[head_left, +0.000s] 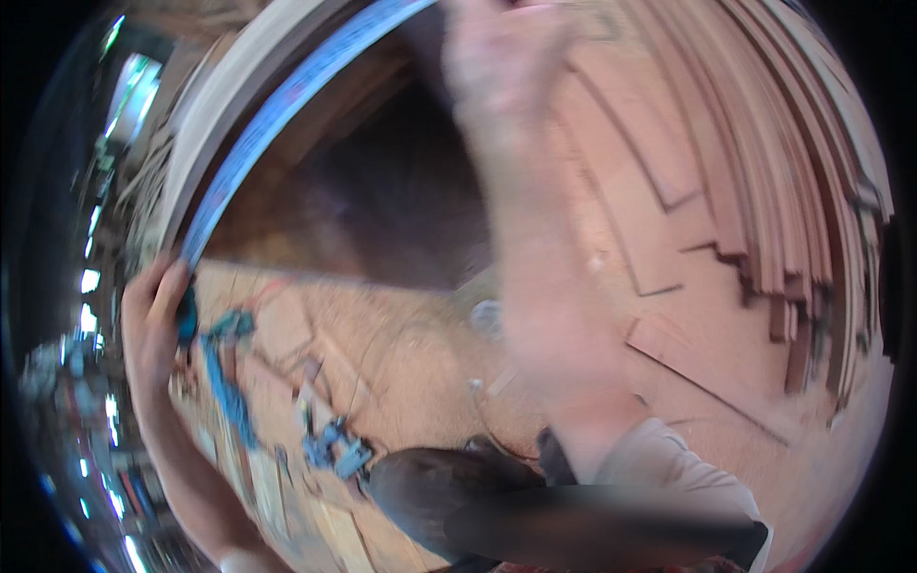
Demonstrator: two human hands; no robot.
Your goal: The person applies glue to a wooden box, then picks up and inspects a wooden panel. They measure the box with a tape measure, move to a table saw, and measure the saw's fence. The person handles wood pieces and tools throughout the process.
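Note:
A long blue patterned strip [287, 100] runs in an arc from the left up to the top edge, beside a dark brown glossy panel [382, 181]. At the strip's near left end is my left hand [153, 315], its fingers closed on it by the panel's corner. My right arm reaches across the picture's middle to the top. There my right hand [506, 48] is smeared by motion and partly cut off by the picture's edge, near the strip's far end. Whether it holds anything is not visible.
Stacked long wooden boards [764, 162] stand at the right, with a loose board [707, 377] nearer me. On the sawdust-covered floor [420, 353] lie a blue cloth-like bundle [224, 387], a blue tool-like object [334, 449] and wood offcuts. A pale wooden edge [220, 115] borders the strip.

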